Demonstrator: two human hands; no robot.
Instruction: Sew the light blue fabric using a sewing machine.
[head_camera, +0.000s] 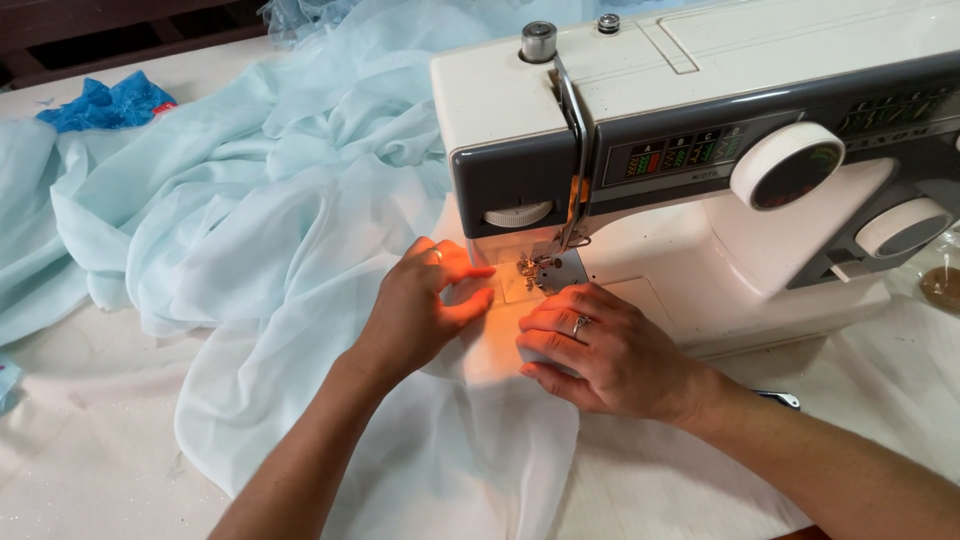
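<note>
In the centre of the frame we see two bare hands pressing pale blue sheer fabric (250, 230) flat under the needle (528, 268) of a cream and grey sewing machine (700, 150). The left hand (420, 310) lies with fingers spread and released on the cloth, just left of the needle. The right hand (590, 350), wearing a ring, rests with fingers curled on the cloth in front of it. The rest of the fabric spills toward the upper left over a white table (80, 440). We judge a seam is being guided; steady, even feeding seems needed.
</note>
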